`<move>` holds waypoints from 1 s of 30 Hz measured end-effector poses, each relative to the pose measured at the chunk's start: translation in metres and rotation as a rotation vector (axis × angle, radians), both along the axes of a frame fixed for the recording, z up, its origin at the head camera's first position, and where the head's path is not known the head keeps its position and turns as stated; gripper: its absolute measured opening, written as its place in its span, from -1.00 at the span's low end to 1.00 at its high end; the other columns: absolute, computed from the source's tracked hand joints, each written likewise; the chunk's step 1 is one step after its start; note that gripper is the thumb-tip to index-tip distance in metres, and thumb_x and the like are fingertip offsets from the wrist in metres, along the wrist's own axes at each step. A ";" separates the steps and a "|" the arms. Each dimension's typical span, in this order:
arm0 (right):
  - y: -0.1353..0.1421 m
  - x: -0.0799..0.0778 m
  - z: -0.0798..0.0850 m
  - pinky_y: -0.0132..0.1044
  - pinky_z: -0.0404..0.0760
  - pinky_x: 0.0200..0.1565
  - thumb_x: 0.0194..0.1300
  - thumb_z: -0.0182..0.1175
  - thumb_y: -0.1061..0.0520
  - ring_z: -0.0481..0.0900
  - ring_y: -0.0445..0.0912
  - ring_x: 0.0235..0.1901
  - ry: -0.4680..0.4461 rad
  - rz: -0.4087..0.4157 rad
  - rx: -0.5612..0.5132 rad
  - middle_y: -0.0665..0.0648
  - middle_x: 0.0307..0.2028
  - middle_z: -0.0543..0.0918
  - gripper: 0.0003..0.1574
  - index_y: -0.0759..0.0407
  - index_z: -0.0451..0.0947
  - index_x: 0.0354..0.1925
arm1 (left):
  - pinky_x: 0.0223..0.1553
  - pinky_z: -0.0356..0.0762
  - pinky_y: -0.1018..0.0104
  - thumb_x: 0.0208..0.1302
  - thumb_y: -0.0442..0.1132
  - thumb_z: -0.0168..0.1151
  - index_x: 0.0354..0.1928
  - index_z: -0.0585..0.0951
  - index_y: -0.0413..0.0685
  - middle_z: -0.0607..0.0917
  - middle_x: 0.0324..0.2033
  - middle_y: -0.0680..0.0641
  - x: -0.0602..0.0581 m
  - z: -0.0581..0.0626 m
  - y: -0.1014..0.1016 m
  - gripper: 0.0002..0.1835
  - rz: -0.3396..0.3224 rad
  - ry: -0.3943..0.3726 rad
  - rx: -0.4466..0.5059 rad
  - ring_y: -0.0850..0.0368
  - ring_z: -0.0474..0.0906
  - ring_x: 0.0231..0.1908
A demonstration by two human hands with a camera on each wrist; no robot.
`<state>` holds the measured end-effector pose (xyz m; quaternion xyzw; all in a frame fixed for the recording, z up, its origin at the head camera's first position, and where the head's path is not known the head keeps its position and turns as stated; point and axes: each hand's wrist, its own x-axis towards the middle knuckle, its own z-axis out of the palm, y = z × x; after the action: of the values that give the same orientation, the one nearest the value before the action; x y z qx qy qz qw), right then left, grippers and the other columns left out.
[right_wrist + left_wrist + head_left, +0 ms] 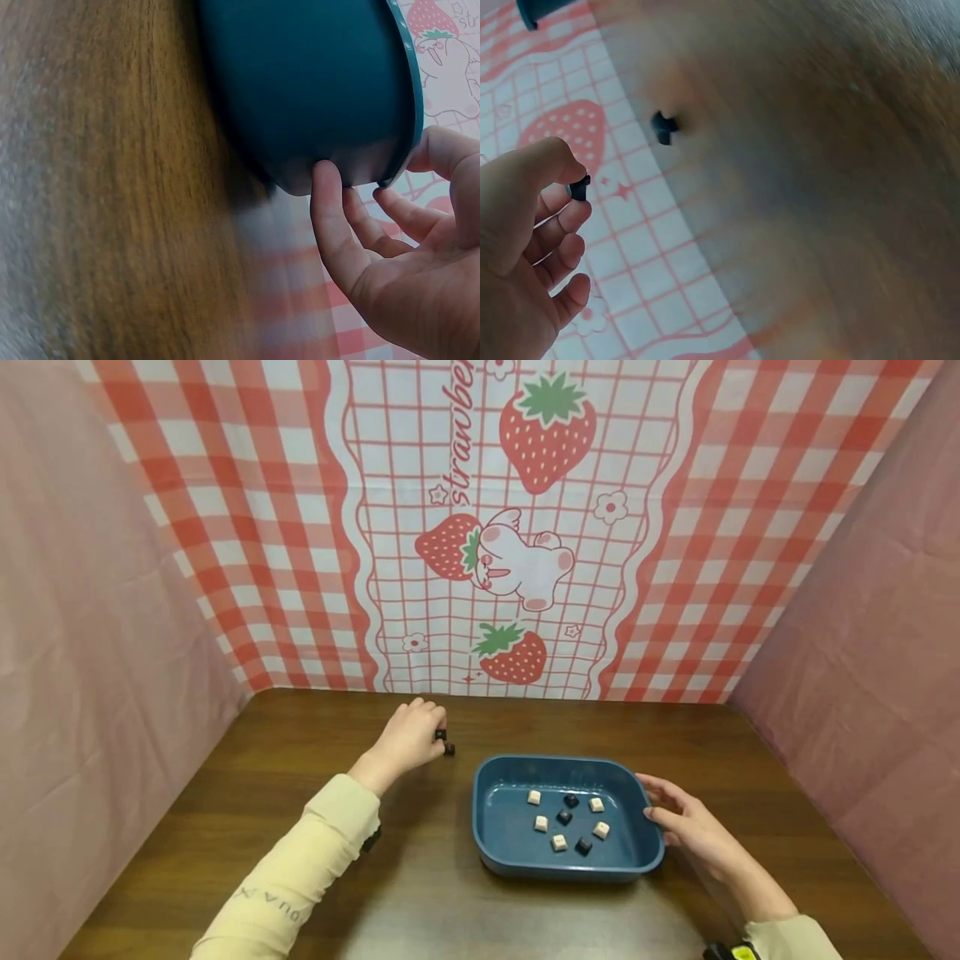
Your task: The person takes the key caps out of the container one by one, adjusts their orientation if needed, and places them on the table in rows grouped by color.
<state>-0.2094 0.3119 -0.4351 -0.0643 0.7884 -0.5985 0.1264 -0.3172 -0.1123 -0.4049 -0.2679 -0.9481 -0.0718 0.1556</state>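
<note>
My left hand (pixel 408 735) pinches a small black keycap (pixel 579 187) between thumb and index finger, left of the blue tray. Another black keycap (pixel 449 749) lies on the table close to those fingertips; the left wrist view shows it apart from the hand. At the tray's right end, my right hand (pixel 697 835) grips the blue tray (pixel 555 870), thumb at the rim and fingers against the outer wall. Inside the tray, several white keycaps (pixel 558 842) and three black keycaps (pixel 583 846) lie scattered on the floor.
The brown wooden table (pixel 420 902) carries the tray. Behind it hangs a red and white checked cloth (pixel 285 527) with strawberry prints. Pink cloths (pixel 112 568) flank the table on the left and right.
</note>
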 end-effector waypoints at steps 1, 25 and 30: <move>0.000 0.000 -0.001 -0.09 0.63 -0.23 0.34 0.05 0.22 0.57 -0.03 -0.09 -0.006 -0.006 0.000 0.52 0.26 0.20 -0.23 0.28 -0.01 0.41 | -0.28 0.35 0.17 -0.07 -0.23 0.34 -0.40 0.53 -0.01 0.54 -0.44 0.03 -0.002 -0.002 -0.001 -0.82 0.005 -0.006 -0.002 0.07 0.38 -0.36; -0.001 -0.001 -0.003 -0.07 0.63 -0.24 0.33 0.06 0.21 0.57 0.03 -0.08 -0.014 -0.022 0.024 0.50 0.26 0.22 -0.24 0.24 0.02 0.41 | -0.22 0.40 0.09 -0.04 -0.23 0.37 -0.39 0.52 -0.07 0.56 -0.42 -0.03 -0.027 -0.039 -0.006 -0.79 0.055 -0.203 -0.110 -0.02 0.44 -0.29; -0.001 -0.001 -0.001 -0.09 0.64 -0.25 0.33 0.06 0.21 0.57 0.04 -0.08 -0.009 -0.028 0.021 0.51 0.26 0.22 -0.23 0.25 0.01 0.41 | -0.24 0.39 0.12 0.03 -0.20 0.36 -0.36 0.52 -0.06 0.54 -0.42 -0.01 -0.025 -0.032 -0.006 -0.79 0.050 -0.192 -0.111 0.02 0.41 -0.31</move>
<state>-0.2102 0.3114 -0.4356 -0.0493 0.7948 -0.5924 0.1222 -0.3419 -0.1186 -0.4366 -0.2441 -0.9676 -0.0407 0.0506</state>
